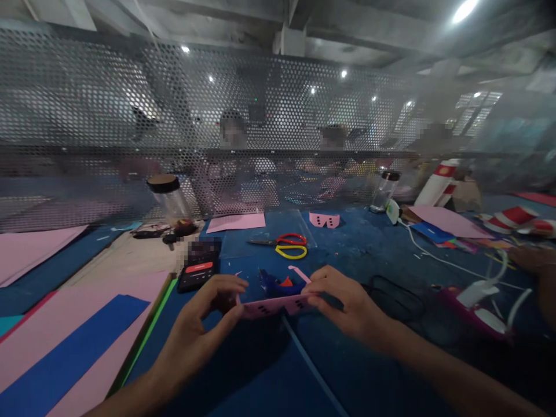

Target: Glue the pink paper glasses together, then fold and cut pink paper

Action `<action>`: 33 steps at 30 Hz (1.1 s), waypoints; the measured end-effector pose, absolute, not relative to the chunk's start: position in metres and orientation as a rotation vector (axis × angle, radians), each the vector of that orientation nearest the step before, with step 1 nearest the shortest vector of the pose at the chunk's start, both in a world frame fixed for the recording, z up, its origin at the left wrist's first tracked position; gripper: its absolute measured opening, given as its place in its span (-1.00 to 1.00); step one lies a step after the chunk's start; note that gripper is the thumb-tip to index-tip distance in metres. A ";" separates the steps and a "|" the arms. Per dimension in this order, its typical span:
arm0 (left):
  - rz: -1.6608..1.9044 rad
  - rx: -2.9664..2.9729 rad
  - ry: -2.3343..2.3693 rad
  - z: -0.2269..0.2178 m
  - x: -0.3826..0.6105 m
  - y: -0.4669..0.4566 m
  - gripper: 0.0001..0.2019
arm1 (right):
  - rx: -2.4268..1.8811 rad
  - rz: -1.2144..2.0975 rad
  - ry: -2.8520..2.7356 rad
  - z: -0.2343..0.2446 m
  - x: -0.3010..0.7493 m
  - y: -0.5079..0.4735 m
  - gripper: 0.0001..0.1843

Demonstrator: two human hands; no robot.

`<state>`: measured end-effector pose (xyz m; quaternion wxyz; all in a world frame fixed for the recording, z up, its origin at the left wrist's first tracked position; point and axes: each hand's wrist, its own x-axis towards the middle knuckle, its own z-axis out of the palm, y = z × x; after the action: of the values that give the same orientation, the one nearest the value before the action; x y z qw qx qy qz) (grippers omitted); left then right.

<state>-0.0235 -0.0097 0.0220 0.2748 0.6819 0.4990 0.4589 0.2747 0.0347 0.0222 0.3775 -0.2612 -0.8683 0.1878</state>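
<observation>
Pink paper glasses point(271, 308) with small dark square holes are stretched between my two hands, just above the blue table. My left hand point(206, 318) pinches their left end between thumb and fingers. At the other end, my right hand point(343, 298) grips the paper, where a narrow pink strip point(299, 273) sticks up like a temple arm. Right behind the glasses lies a dark blue glue gun point(278, 285) with a red trigger, partly hidden by them. Scissors point(289, 244) with red and yellow handles rest farther back.
A phone point(200, 266) lies left, beside stacked pink sheets with a blue strip point(82, 353). Another pair of pink paper glasses point(324, 220) lies at the back. Two jars point(167, 197) stand near the perforated screen point(269, 98). Cables and a purple-and-white object point(475, 310) are right, near another person's hand point(532, 259).
</observation>
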 end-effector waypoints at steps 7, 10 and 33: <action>1.190 1.563 1.447 0.008 -0.029 -0.003 -0.54 | -0.758 0.489 -2.169 0.020 0.275 0.037 -0.84; 1.141 1.556 1.433 0.006 -0.028 -0.003 -0.59 | -0.767 0.508 -2.165 0.018 0.276 0.038 -0.84; 1.116 1.474 1.366 0.008 -0.025 -0.008 -0.64 | -0.749 0.638 -2.186 0.012 0.273 0.037 -0.89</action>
<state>-0.0249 -0.0083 0.0076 0.4089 0.5852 0.5422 0.4431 0.2729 0.0373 0.0122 0.3636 -0.2911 -0.8494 0.2480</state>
